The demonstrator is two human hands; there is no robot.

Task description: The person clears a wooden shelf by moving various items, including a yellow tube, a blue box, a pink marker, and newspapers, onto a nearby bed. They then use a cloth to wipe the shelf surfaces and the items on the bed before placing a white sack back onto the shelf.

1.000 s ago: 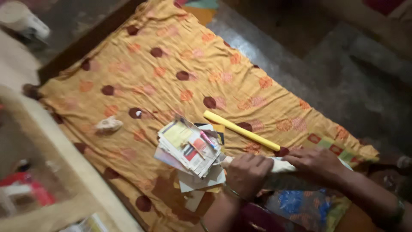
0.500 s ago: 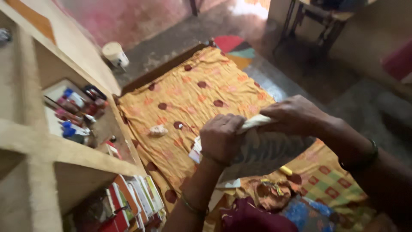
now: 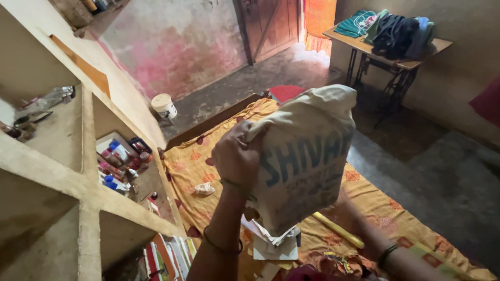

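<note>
I see the off-white woven sack with blue lettering (image 3: 304, 161) held up in the air above the orange bedsheet with dark red dots (image 3: 219, 151), its mouth turned downward, with the stack of papers and cards (image 3: 273, 239) showing just under the lower opening and resting on the sheet. My left hand (image 3: 237, 156) is closed in a fist on the sack's upper left edge, fabric bunched inside the fingers; the sack hangs to the right of and below this grip, so the weight pulls away from the fist. My right hand is hidden behind the sack; only the right forearm with a dark bangle (image 3: 388, 255) shows at the lower right, so I cannot tell whether that hand is closed or what it holds. To do this step well, in my judgement: keep the fist tight on the gathered edge, keep the opening directly above the paper stack, and keep the sack level enough that nothing slides sideways off the sheet. A long yellow rolled tube (image 3: 338, 230) lies on the sheet just right of the papers, and a small crumpled white scrap (image 3: 204, 189) lies well to the left. Concrete wall shelves (image 3: 88, 192) with small bottles stand at the left; a white plastic bucket (image 3: 164, 105) sits on the floor beyond the bed.
</note>
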